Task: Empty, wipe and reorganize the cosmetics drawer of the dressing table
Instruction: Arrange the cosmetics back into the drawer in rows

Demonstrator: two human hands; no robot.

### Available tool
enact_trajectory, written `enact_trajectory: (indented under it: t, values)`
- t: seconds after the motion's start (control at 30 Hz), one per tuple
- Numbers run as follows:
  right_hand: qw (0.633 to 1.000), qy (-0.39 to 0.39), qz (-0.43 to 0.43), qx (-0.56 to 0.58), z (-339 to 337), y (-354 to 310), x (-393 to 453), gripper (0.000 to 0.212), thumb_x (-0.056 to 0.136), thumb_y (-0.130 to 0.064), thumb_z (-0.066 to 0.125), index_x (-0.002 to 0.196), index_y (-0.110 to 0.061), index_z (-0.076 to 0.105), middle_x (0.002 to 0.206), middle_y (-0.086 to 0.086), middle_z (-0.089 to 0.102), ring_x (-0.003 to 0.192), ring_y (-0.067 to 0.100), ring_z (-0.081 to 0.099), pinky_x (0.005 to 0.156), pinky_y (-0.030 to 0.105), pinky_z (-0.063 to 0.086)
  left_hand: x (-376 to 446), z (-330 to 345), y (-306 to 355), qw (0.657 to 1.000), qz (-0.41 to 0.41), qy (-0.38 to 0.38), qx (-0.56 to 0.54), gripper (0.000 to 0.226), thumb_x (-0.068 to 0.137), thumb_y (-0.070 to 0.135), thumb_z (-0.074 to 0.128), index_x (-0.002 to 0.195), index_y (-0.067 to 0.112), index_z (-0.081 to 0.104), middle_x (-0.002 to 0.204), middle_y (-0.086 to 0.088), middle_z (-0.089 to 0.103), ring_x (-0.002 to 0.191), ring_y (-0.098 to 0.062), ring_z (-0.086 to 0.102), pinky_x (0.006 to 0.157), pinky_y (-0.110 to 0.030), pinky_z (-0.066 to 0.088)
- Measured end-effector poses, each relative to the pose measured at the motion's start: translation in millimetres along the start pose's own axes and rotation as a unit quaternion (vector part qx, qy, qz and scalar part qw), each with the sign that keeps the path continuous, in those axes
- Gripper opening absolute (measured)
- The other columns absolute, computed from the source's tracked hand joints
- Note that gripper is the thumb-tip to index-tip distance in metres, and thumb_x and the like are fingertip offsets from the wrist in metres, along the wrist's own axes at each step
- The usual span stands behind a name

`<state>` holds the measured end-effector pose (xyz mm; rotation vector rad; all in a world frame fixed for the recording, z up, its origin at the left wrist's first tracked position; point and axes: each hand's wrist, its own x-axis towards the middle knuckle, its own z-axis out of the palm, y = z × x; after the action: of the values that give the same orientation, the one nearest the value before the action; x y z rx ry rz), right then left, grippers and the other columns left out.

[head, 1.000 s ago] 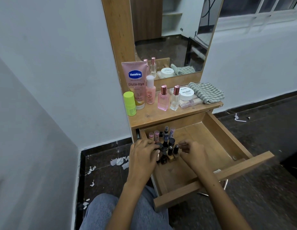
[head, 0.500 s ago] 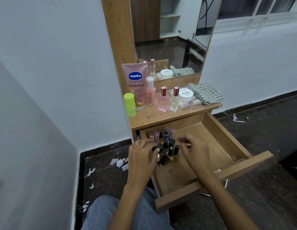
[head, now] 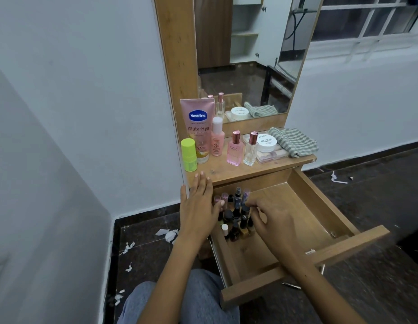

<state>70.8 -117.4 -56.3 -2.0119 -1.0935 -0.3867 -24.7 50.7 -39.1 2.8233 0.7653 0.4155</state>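
Drawer edges: the drawer (head: 304, 216) is pulled out from under the desk (head: 268, 166) top; its front panel sits nearest the person, its right wall runs along the dark floor (head: 367, 277).
Open room: the drawer's bare wood bottom lies open to the right of and in front of the bottles; the left wall is tight against the cluster.
Desk top: a Vaseline tube (head: 198, 127), a lime-green bottle (head: 189, 155), a slim pink bottle (head: 217, 136), two perfume bottles (head: 235, 148), a white jar (head: 266, 142) on a flat palette, and a striped cloth (head: 293, 141) at the right edge, below the mirror (head: 250, 54).
Task thing: a cluster of small bottles (head: 236, 216), nail polishes and lip tubes, mostly dark caps with a few pink and purple, standing upright in the drawer's back left corner.
Left hand (head: 198, 209): fingers straight and flat, raised over the desk's front left edge, thumb just beside the pink tubes; it holds nothing.
Right hand (head: 273, 217): inside the drawer just right of the cluster, fingers curled toward the bottles; whether it grips one cannot be told.
Floor: white paper scraps (head: 167, 235) lie left of the drawer.
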Motion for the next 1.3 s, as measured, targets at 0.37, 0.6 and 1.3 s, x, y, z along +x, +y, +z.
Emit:
enact_trajectory:
  t: [0.37, 0.6, 1.3]
  values:
    - [0.997, 0.052, 0.000, 0.063, 41, -25, 27, 0.017, 0.086, -0.012, 0.057, 0.095, -0.017, 0.070, 0.090, -0.008, 0.070, 0.079, 0.006, 0.063, 0.067, 0.028, 0.052, 47, -30, -20, 0.945, -0.122, 0.257, -0.159, 0.056, 0.090, 0.031, 0.063, 0.137, 0.010, 0.044, 0.142, -0.013, 0.045, 0.131, -0.030, 0.039, 0.106, -0.044, 0.029]
    - [0.994, 0.072, 0.028, 0.074, 35, -14, 19, 0.025, 0.079, 0.005, 0.065, 0.096, -0.014, 0.070, 0.093, -0.007, 0.070, 0.083, 0.003, 0.063, 0.067, 0.030, 0.055, 73, -18, -32, 0.932, -0.161, 0.245, -0.211, 0.046, 0.077, 0.037, 0.075, 0.115, 0.014, 0.062, 0.108, -0.005, 0.067, 0.100, -0.023, 0.055, 0.080, -0.030, 0.030]
    - [0.982, -0.067, 0.024, 0.174, -35, -36, 32, 0.039, 0.069, -0.038, 0.081, 0.102, -0.026, 0.064, 0.091, -0.020, 0.067, 0.085, 0.002, 0.065, 0.067, 0.028, 0.056, -31, -10, 28, 0.937, 0.067, 0.132, -0.316, 0.047, 0.074, 0.041, 0.072, 0.118, 0.026, 0.064, 0.104, 0.017, 0.066, 0.098, -0.001, 0.055, 0.084, -0.033, 0.042]
